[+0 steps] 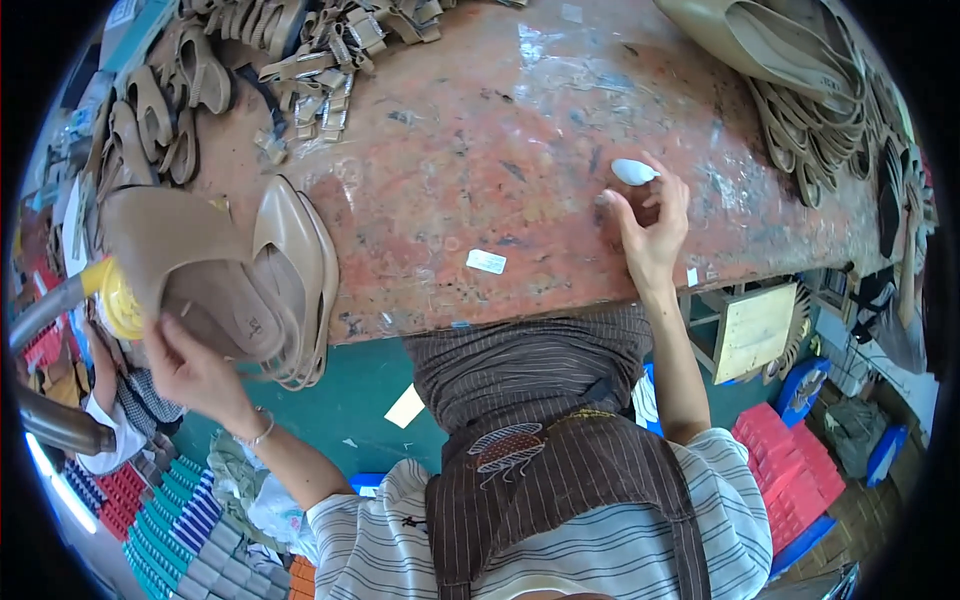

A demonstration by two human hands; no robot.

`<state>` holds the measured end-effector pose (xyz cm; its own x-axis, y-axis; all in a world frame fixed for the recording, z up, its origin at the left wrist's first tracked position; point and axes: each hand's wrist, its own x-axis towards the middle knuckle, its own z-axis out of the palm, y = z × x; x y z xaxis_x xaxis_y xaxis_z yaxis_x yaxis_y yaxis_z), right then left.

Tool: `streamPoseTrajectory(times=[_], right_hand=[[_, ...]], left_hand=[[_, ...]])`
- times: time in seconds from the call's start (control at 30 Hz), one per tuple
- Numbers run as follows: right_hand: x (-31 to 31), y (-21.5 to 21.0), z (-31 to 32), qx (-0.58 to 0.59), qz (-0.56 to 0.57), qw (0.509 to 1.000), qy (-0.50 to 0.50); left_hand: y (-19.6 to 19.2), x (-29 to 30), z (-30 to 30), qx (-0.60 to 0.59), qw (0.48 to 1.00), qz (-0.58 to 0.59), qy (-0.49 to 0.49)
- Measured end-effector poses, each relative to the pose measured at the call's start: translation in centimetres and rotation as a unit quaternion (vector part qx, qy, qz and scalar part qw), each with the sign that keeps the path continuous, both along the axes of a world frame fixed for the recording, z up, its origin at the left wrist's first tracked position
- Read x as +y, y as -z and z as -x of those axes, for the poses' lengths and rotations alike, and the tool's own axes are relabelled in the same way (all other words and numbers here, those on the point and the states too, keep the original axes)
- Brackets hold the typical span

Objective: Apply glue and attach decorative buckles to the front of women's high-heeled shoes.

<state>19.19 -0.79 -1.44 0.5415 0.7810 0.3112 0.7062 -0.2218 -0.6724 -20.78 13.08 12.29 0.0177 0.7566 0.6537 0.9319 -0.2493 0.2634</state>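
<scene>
My left hand (195, 372) holds a beige shoe (190, 265) by its heel end, sole side toward me, at the left edge of the worn red workbench (470, 160). The shoe sits against a yellow nozzle (115, 297) on a grey pipe. Beside it, several more beige shoes (300, 270) lean stacked on the bench edge. My right hand (650, 222) rests on the bench near its front edge, fingers curled around a small white oval piece (634, 171) pinched at the fingertips. A small white label (486, 261) lies flat on the bench between my hands.
Beige straps and buckles (330, 60) are heaped at the back left, with sandal parts (165, 110) beside them. Stacked beige soles and shoes (800, 90) fill the back right. Below the bench: a wooden stool (755, 330), red trays (790, 470), and another person's arm (105, 400) at left.
</scene>
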Motion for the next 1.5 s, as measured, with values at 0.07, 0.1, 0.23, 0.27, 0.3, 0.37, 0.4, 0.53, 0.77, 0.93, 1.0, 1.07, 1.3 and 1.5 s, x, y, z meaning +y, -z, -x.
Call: streamPoseTrajectory(times=[0.07, 0.1, 0.23, 0.27, 0.3, 0.37, 0.4, 0.53, 0.77, 0.93, 1.0, 1.07, 1.3, 1.5], right_hand=[[0.1, -0.1, 0.0, 0.022, 0.014, 1.000, 0.014], [0.0, -0.1, 0.0, 0.049, 0.025, 0.998, 0.025], [-0.5, 0.8, -0.2, 0.126, -0.045, 0.991, 0.023], [-0.3, 0.3, 0.3, 0.134, -0.042, 0.990, 0.017], [-0.5, -0.5, 1.0, 0.259, -0.058, 0.964, -0.014], [-1.1, -1.5, 1.9, 0.365, -0.049, 0.926, -0.081], [-1.4, -1.7, 2.2, 0.320, -0.023, 0.942, -0.100], [-1.4, -3.1, 2.7, 0.133, 0.037, 0.969, -0.205], [-0.6, -3.3, 4.3, 0.043, 0.045, 0.960, -0.273], [-0.7, -3.3, 4.4, 0.009, 0.063, 0.960, -0.274], [-0.6, -3.4, 4.4, -0.012, 0.082, 0.957, -0.276], [-0.5, -3.6, 4.5, -0.015, 0.092, 0.956, -0.280], [0.1, -4.2, 4.8, -0.035, 0.108, 0.950, -0.290], [0.4, -4.5, 4.8, -0.052, 0.117, 0.946, -0.297]], left_hand=[[-1.4, -1.3, -4.4, -0.149, 0.984, 0.095, 0.026], [-1.6, -2.5, -5.9, -0.191, 0.962, 0.193, 0.021], [5.6, -8.0, -11.4, -0.272, 0.828, 0.451, 0.192], [8.0, -9.3, -11.5, -0.243, 0.819, 0.469, 0.224], [8.1, -10.2, -12.6, -0.195, 0.818, 0.503, 0.198], [9.4, -11.7, -13.2, -0.173, 0.823, 0.512, 0.175], [9.1, -12.2, -13.4, -0.132, 0.849, 0.482, 0.170], [6.9, -13.5, -14.5, -0.077, 0.920, 0.349, 0.162], [10.0, -13.8, -18.5, -0.786, 0.344, 0.513, 0.035], [11.6, -13.6, -19.7, -0.874, 0.280, 0.387, 0.092], [11.3, -13.3, -19.8, -0.870, 0.286, 0.394, 0.079], [11.5, -13.4, -19.8, -0.865, 0.293, 0.402, 0.067], [11.9, -13.7, -19.6, -0.868, 0.298, 0.386, 0.094], [11.9, -13.7, -19.7, -0.864, 0.302, 0.397, 0.074]])
